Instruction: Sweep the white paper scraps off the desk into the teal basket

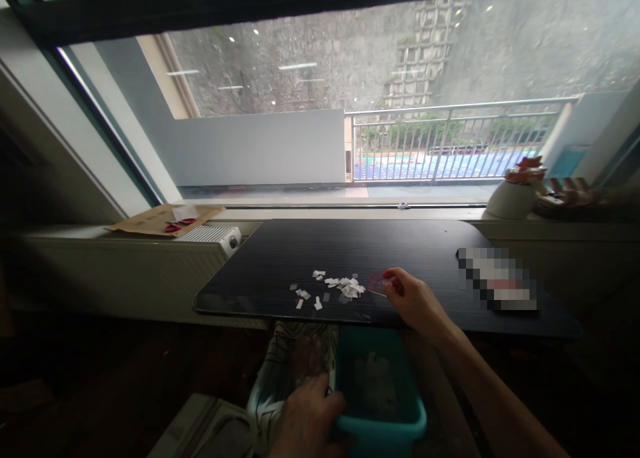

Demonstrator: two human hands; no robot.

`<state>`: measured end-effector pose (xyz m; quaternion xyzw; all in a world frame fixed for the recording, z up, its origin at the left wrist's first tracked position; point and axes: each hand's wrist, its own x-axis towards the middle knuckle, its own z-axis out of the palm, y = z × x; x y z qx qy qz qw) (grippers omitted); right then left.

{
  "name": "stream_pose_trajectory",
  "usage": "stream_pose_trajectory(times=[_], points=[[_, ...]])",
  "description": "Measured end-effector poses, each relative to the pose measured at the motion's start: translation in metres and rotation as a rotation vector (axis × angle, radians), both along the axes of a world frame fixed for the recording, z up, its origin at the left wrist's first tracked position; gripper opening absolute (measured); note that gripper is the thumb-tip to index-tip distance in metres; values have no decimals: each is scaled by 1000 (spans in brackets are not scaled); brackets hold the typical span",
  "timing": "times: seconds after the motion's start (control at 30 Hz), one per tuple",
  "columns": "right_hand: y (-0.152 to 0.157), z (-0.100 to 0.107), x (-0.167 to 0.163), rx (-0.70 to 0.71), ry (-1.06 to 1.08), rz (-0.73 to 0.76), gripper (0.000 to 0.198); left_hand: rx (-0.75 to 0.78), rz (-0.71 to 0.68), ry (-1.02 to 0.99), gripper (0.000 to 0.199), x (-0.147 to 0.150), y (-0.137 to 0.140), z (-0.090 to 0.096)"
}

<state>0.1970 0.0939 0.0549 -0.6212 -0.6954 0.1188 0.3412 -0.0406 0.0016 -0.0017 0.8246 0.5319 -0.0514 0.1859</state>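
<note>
At the right of the loose paper pieces, my right hand (407, 295) pinches a pink see-through protractor (379, 283) against the dark table (260, 258). Its straight edge faces me, on the tabletop. Small white paper scraps (350, 287) lie heaped and scattered just left of it. Below the table's front edge, my left hand (313, 411) is closed at the near left side of a teal bin (383, 428), seemingly gripping its rim; the fingertips are partly hidden. Pale waste shows inside the bin.
Left of the teal bin stands a container with a striped liner (270, 371). A blurred-out object (497, 281) lies on the table's right. Red-handled scissors (175, 227) rest on brown paper (145, 221) by the window. A white pot (510, 198) stands on the right sill.
</note>
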Motion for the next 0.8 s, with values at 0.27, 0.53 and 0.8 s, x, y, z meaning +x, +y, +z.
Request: stream_pose_trajectory(times=[0.27, 0.53, 0.8], points=[[2, 0, -3, 10, 47, 68, 30, -2, -6, 18, 26, 7, -1, 3], [3, 1, 9, 22, 15, -23, 28, 20, 12, 13, 24, 4, -1, 2], [-1, 1, 8, -5, -20, 0, 29, 52, 5, -18, 24, 4, -4, 0]])
